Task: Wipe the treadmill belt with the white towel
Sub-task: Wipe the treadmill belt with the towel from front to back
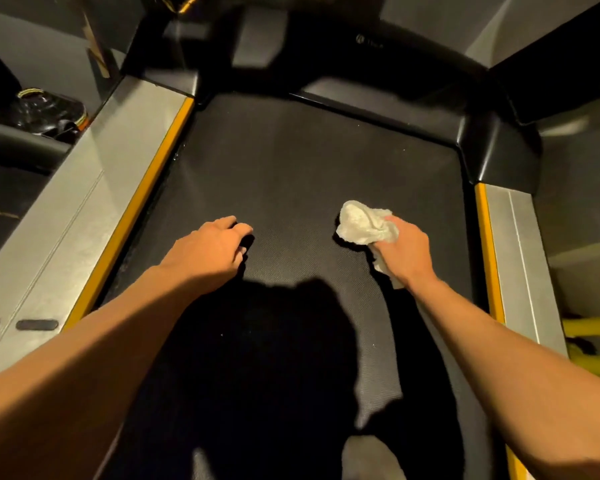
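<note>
The dark textured treadmill belt (291, 174) fills the middle of the head view. My right hand (404, 251) grips a crumpled white towel (361, 223) and holds it down on the belt right of centre; a tail of the towel sticks out under my wrist. My left hand (212, 247) rests on the belt left of centre with its fingers curled under, holding nothing that I can see. My shadow darkens the near part of the belt.
Silver side rails with yellow edging run along the left (84, 216) and right (513, 258) of the belt. The black motor hood (378, 64) closes the far end. A dark machine base (45, 116) sits beyond the left rail; yellow tubing (593, 327) lies at the right.
</note>
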`<state>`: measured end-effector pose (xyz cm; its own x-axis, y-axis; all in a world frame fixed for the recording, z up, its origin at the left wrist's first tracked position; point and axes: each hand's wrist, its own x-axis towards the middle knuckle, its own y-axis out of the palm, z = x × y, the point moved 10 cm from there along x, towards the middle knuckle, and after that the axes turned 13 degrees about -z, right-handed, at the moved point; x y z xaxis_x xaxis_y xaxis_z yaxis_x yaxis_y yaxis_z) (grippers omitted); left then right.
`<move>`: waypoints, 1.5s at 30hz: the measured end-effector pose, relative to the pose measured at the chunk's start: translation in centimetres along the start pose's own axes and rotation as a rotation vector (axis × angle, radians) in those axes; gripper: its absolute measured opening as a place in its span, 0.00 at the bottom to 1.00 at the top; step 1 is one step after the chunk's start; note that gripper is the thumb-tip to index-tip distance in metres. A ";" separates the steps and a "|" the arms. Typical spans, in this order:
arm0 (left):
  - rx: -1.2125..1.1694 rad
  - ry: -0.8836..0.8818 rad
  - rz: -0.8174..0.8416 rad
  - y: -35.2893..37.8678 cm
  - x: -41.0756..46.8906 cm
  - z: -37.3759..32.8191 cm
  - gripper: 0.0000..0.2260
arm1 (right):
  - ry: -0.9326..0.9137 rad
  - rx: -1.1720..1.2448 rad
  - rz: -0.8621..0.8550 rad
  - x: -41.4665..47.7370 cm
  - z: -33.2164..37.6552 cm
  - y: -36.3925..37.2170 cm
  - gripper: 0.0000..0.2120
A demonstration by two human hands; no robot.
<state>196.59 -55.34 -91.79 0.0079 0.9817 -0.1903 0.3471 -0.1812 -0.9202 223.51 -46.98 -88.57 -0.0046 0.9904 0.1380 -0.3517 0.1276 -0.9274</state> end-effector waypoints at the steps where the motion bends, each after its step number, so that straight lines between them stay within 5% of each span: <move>1: -0.007 -0.010 -0.002 -0.1 0.1 0.1 0.17 | -0.005 0.003 0.060 -1.3 0.3 1.2 0.08; 6: -0.017 0.011 0.004 0.7 0.5 -0.6 0.18 | -0.153 0.240 0.407 -11.7 6.6 4.6 0.06; 10: -0.021 0.021 0.085 2.5 0.6 -2.6 0.17 | -0.012 0.290 0.203 -8.1 3.4 1.6 0.03; 14: 0.014 0.131 -0.057 2.6 0.4 -4.9 0.15 | 0.161 0.177 -0.025 -3.1 -2.8 -1.2 0.10; 17: 0.068 0.165 -0.122 3.3 0.5 -6.2 0.13 | 0.144 0.095 0.081 -5.4 -2.2 1.1 0.08; 21: 0.160 0.085 -0.007 5.8 0.5 -5.8 0.23 | 0.087 0.417 0.276 -10.1 2.5 1.4 0.08; 25: 0.247 0.132 -0.023 6.4 0.3 -6.6 0.29 | 0.161 0.154 -0.015 -4.8 -3.8 -3.3 0.09; 28: 0.370 0.164 -0.038 6.0 0.3 -7.1 0.28 | 0.286 0.065 -0.080 -3.1 -9.2 -3.4 0.08; 32: 0.299 0.114 -0.045 5.4 0.9 -7.9 0.23 | 0.301 0.001 0.086 -7.0 -6.4 0.6 0.09; 36: 0.251 -0.009 0.055 7.6 1.1 -8.6 0.29 | 0.158 0.263 0.174 -11.0 -0.9 0.5 0.08; 41: 0.209 0.009 0.083 8.3 0.7 -8.1 0.38 | 0.283 -0.027 0.031 -9.0 -10.9 -4.3 0.07; 45: 0.203 -0.059 0.245 8.4 1.0 -7.9 0.44 | 0.127 -0.149 0.341 -12.3 -8.1 -1.5 0.12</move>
<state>206.88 -55.37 -96.98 0.0113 0.9035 -0.4285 0.1474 -0.4253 -0.8930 231.67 -58.89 -91.65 0.0217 0.9747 -0.2223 -0.2107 -0.2129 -0.9541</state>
